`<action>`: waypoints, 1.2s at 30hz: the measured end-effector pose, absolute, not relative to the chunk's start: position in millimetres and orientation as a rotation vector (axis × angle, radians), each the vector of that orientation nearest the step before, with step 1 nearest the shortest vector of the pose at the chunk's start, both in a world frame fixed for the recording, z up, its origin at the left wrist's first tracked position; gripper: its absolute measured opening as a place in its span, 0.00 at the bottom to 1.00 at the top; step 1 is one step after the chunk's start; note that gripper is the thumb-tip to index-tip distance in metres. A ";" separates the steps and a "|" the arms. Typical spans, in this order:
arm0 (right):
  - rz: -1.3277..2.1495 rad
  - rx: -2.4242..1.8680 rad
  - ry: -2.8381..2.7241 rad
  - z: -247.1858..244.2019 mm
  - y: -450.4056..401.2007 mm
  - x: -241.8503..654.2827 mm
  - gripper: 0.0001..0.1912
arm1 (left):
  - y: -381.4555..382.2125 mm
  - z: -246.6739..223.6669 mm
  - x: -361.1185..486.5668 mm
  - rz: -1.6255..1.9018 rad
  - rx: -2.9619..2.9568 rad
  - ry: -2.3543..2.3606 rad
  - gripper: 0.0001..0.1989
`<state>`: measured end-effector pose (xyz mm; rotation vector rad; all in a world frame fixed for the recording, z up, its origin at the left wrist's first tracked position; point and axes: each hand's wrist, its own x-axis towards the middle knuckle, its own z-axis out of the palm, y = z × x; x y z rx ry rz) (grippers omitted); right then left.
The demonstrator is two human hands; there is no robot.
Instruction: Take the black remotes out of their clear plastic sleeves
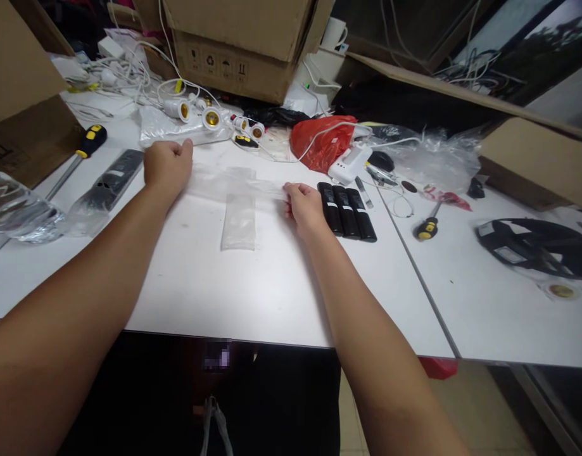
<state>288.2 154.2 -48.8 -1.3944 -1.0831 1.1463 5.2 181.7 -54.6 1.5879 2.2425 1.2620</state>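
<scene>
Both my hands hold one clear plastic bag (234, 185) stretched sideways just above the white table (253, 285). My left hand (167, 166) grips its left end with fingers curled. My right hand (304, 206) pinches its right end. A second clear bag (239, 218) lies flat beneath, pointing towards me. Three black remotes (346, 211) lie side by side just right of my right hand.
A bagged black remote (111, 182) and a yellow-handled screwdriver (79, 158) lie at left, with crumpled plastic (15, 212). White lamp sockets (196, 113), cables, a red bag (325, 140) and cardboard boxes (238, 44) crowd the back. A small screwdriver (428, 225) and a black strap (537, 247) lie right.
</scene>
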 end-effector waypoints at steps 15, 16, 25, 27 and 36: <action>1.191 -1.321 -1.160 -46.4 150.0 282.0 0.08 | 140.3 -42.6 81.2 1.081 2.673 1.401 0.24; 1.190 -1.305 -1.155 -46.7 150.2 282.3 0.08 | 138.4 -42.9 85.5 1.034 2.687 1.392 0.24; 1.487 -1.154 -0.627 -31.3 139.8 280.1 0.03 | 166.5 -56.0 42.9 1.402 2.225 1.957 0.14; 1.567 -1.079 -0.521 -24.8 132.2 275.7 0.04 | 170.6 -60.4 39.0 1.438 2.047 2.012 0.14; 1.471 -1.044 -0.499 -18.3 123.8 270.3 0.06 | 159.9 -58.7 59.2 1.273 1.774 1.543 0.10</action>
